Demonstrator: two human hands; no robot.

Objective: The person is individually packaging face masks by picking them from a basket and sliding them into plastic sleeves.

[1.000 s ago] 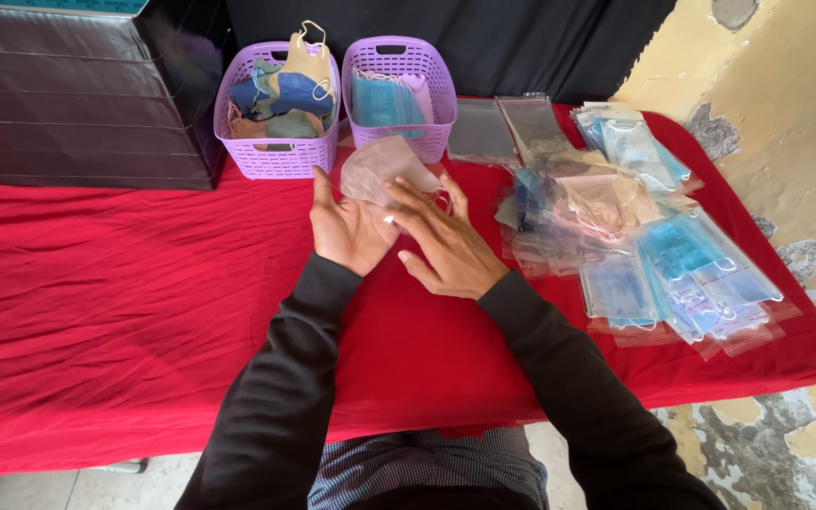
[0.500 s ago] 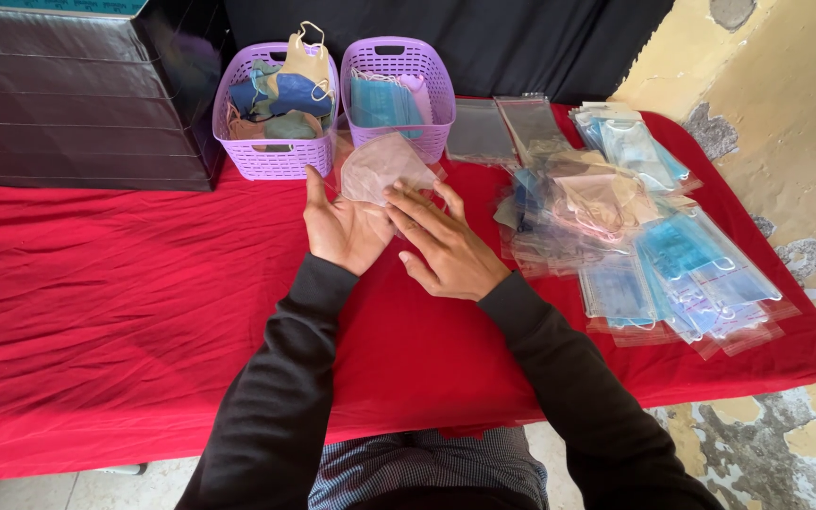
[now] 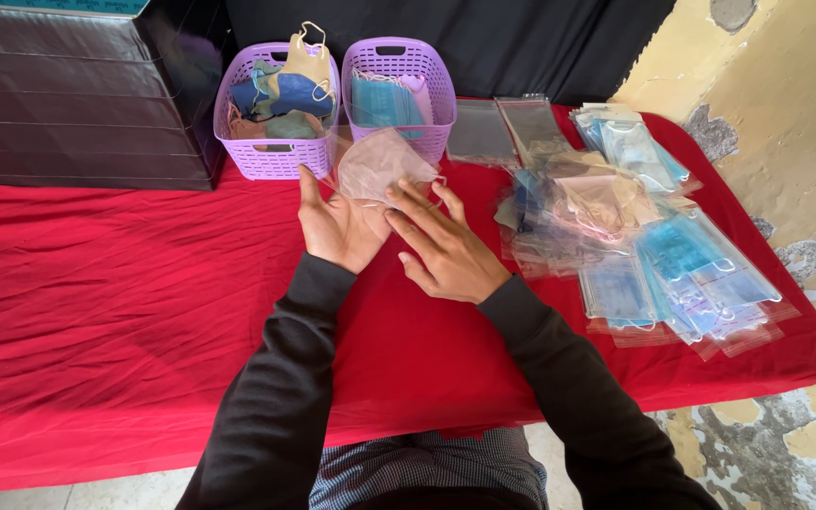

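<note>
A pale pink face mask [image 3: 378,163] lies in a clear plastic sleeve on the red tablecloth [image 3: 115,283], just in front of two purple baskets. My left hand [image 3: 334,225] rests palm up with its fingertips under the sleeve's near edge. My right hand [image 3: 446,247] lies palm down beside it, its fingers spread and pressing on the sleeve's lower right corner. Both sleeves are black.
The left purple basket [image 3: 276,156] holds loose masks of several colours; the right purple basket [image 3: 427,66] holds blue and pink ones. Piles of bagged masks [image 3: 672,264] and empty clear sleeves [image 3: 507,127] cover the table's right side. A dark box [image 3: 77,94] stands at the back left.
Both hands have stayed on the sleeved mask; the fingers of my right hand have shifted slightly along it.
</note>
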